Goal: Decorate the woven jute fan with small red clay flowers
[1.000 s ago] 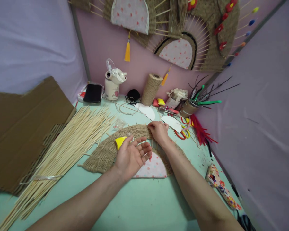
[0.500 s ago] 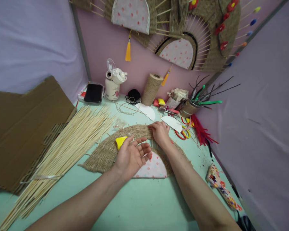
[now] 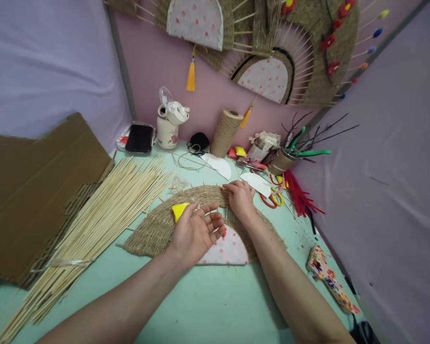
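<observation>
A half-round woven jute fan [image 3: 154, 231] with a white dotted fabric centre [image 3: 227, 251] lies flat on the mint table [image 3: 208, 301]. My left hand [image 3: 195, 231] hovers over its middle, palm up, and pinches a yellow piece [image 3: 179, 210] between thumb and forefinger while the other fingers curl loosely. My right hand [image 3: 241, 198] rests on the fan's top rim with its fingers bent down onto the weave, next to thin sticks that poke out of the jute.
A big bundle of bamboo skewers [image 3: 93, 229] and cardboard sheets [image 3: 32, 191] lie at the left. A jute spool [image 3: 225, 133], mug [image 3: 166, 129], phone [image 3: 139, 138], scissors [image 3: 270, 198], red pipe cleaners [image 3: 299, 196] and a tool cup [image 3: 281, 161] crowd the back. A patterned glue gun [image 3: 327, 279] lies at the right.
My right hand has crept slightly rightward along the fan's rim. My left hand keeps its place with the yellow piece.
</observation>
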The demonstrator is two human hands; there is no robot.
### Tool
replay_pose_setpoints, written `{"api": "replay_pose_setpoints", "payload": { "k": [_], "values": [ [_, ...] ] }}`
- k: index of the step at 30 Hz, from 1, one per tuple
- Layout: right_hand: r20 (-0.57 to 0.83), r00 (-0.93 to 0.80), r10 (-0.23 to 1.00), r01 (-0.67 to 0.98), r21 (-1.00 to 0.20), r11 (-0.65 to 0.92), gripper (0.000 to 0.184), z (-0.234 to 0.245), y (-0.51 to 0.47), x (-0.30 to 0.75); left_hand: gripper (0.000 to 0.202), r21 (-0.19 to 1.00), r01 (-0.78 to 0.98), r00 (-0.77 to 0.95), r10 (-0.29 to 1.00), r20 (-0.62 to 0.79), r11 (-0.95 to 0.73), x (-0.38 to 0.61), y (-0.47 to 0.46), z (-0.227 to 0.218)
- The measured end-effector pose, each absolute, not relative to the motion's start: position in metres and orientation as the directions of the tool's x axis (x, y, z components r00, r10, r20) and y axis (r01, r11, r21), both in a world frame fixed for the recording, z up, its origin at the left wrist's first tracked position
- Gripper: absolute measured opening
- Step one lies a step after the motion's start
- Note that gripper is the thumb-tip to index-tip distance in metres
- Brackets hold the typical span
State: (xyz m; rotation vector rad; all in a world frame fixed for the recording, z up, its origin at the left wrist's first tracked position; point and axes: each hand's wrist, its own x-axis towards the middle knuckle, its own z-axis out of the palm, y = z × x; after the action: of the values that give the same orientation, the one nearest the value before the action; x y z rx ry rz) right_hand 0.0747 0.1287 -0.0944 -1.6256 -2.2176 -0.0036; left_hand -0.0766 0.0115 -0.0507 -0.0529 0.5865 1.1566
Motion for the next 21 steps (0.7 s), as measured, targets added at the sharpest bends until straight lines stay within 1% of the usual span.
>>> {"api": "replay_pose_setpoints", "payload": {
  "k": [10, 21],
  "values": [
    [0.33, -0.279, 0.902, 0.932, -0.136, 0.337, 0.034, -0.1008, 0.1225, 0.0746, 0.032, 0.264, -0.866, 0.27, 0.841, -0.469, 0.425, -0.076, 0.011, -0.0507],
    [0.322, -0.304, 0.897, 0.934, -0.087, 0.347, 0.032, -0.0961, 0.1195, 0.0738, 0.032, 0.259, -0.866, 0.281, 0.846, -0.454, 0.427, -0.0761, 0.0099, -0.0501]
  ]
}}
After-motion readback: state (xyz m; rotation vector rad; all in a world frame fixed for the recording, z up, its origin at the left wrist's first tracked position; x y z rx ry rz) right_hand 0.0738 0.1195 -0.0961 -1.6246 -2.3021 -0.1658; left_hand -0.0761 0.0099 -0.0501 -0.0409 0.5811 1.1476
